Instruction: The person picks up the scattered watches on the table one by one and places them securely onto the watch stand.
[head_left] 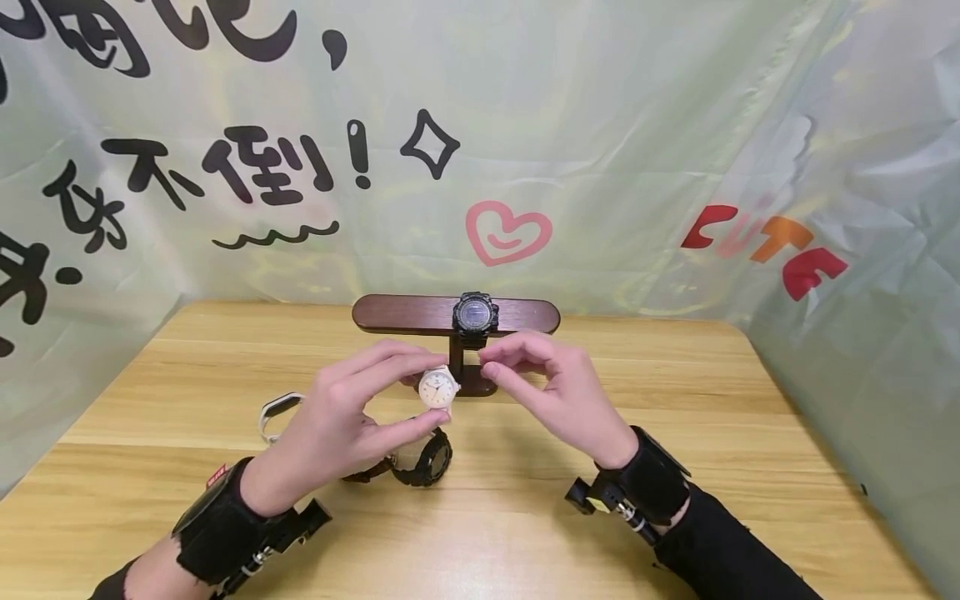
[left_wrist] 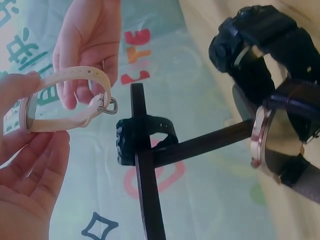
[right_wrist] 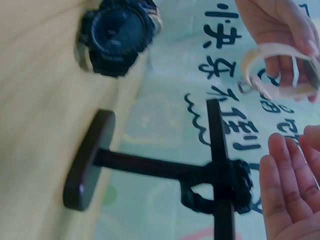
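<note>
Counting one white analog wristwatch [head_left: 437, 388], three dark watches [head_left: 476, 313], one fitness band [head_left: 282, 405], one T-bar stand [head_left: 401, 313] | wristwatch showing round pale dial, floating before stand | left hand [head_left: 363, 400] pinching it; right hand [head_left: 558, 387] hovering nearby, fingers loosely curving

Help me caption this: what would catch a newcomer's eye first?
Likely first is the white analog wristwatch, pinched in the left hand in front of the watch stand. Next come the black digital watch on the stand's crossbar and the pink heart on the backdrop above.
</note>
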